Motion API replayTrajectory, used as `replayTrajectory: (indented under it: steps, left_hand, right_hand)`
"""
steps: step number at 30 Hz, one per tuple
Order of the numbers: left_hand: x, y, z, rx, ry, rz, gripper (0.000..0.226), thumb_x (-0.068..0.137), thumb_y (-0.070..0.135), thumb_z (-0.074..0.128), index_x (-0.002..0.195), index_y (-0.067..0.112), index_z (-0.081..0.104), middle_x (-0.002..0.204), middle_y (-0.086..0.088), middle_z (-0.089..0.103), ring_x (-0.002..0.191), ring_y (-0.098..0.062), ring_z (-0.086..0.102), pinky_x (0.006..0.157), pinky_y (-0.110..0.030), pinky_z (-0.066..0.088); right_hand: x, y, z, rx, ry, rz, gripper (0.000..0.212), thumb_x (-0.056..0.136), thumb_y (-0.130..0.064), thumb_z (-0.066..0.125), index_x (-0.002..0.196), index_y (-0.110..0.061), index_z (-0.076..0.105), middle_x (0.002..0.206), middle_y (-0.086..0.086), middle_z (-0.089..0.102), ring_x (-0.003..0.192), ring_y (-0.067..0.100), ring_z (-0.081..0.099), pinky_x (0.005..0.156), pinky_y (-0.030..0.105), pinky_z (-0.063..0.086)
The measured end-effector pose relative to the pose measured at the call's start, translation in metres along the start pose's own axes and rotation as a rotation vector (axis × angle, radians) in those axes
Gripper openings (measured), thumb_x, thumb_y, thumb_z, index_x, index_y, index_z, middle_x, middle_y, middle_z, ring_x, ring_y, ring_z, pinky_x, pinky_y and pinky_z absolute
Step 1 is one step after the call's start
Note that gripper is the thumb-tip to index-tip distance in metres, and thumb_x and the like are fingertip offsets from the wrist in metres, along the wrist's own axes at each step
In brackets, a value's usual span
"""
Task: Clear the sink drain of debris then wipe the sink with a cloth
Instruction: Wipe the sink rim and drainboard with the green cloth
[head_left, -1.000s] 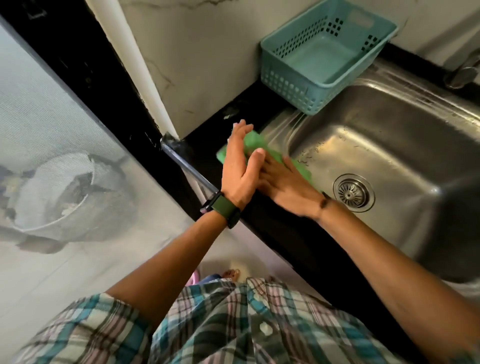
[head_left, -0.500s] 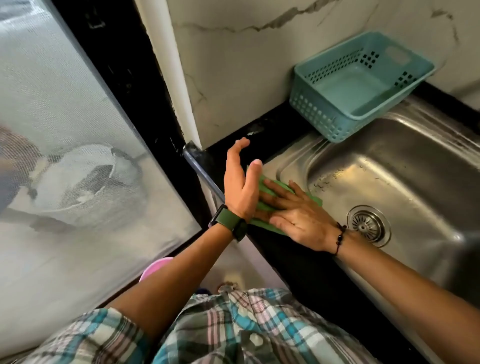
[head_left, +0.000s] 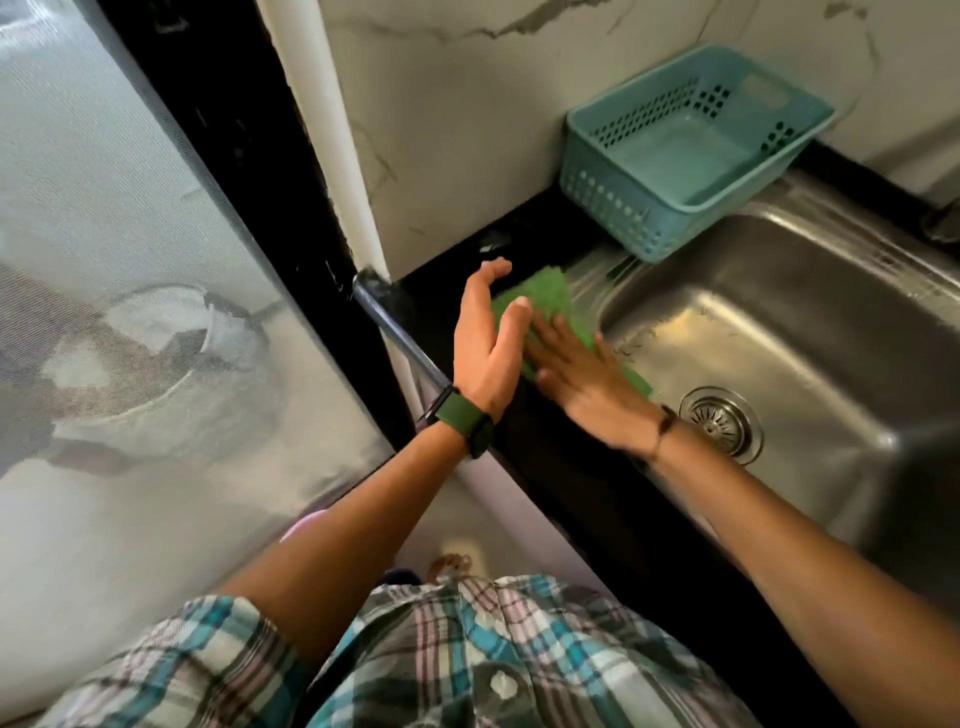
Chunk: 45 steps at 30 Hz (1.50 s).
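A green cloth (head_left: 561, 301) lies on the black counter at the left rim of the steel sink (head_left: 810, 332). My right hand (head_left: 587, 379) presses flat on the cloth with straight fingers. My left hand (head_left: 488, 338) stands on its edge against the cloth's left side, fingers straight and thumb up. The round drain strainer (head_left: 722, 423) sits in the basin floor just right of my right wrist. Small specks lie on the basin floor near the cloth.
A teal plastic basket (head_left: 696, 145) stands on the sink's back left corner against the marble wall. The black counter edge (head_left: 582, 478) runs along the front. A mesh screen (head_left: 130, 312) fills the left. A tap part (head_left: 943, 223) shows at the right edge.
Both hands slid the cloth along the counter rim, back towards the wall after pulling it nearer. The camera view shifted.
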<state>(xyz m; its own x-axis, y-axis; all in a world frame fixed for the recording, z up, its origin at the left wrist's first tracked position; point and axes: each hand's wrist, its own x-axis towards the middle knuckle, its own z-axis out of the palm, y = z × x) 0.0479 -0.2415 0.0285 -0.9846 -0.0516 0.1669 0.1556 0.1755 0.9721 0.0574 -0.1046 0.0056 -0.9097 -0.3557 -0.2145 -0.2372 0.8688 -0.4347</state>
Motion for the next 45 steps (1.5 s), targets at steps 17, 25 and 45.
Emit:
replayTrajectory:
  steps: [17,25,45]
  left_hand:
    - [0.001,-0.009,0.0,-0.012,0.02,-0.004,0.042,0.085,0.027,0.039,0.123,0.011,0.048,0.126,-0.001,0.055,0.107,0.0,0.05,0.086,-0.001,0.034]
    - [0.001,-0.007,-0.004,-0.03,0.044,0.01,0.038,0.086,0.023,0.038,0.116,0.008,0.055,0.11,0.006,0.058,0.088,0.014,0.051,0.077,-0.002,0.036]
    - [0.022,0.01,-0.015,0.139,-0.464,0.077,0.037,0.089,0.033,0.033,0.104,0.012,0.06,0.098,-0.007,0.066,0.085,-0.01,0.056,0.077,-0.019,0.041]
  right_hand:
    - [-0.01,-0.015,-0.001,0.021,-0.069,-0.093,0.051,0.1,-0.032,0.025,0.143,-0.044,0.001,0.155,-0.02,-0.01,0.14,0.005,-0.02,0.114,0.04,-0.013]
    - [-0.06,-0.01,-0.015,-0.181,-0.211,-0.153,0.046,0.097,-0.045,0.019,0.136,-0.055,-0.003,0.148,-0.028,-0.017,0.138,0.003,-0.028,0.111,0.041,-0.024]
    - [-0.115,-0.042,0.026,-0.385,-0.018,0.12,0.061,0.081,-0.063,-0.018,0.139,-0.046,-0.017,0.15,-0.013,-0.024,0.138,0.018,-0.031,0.112,0.042,-0.024]
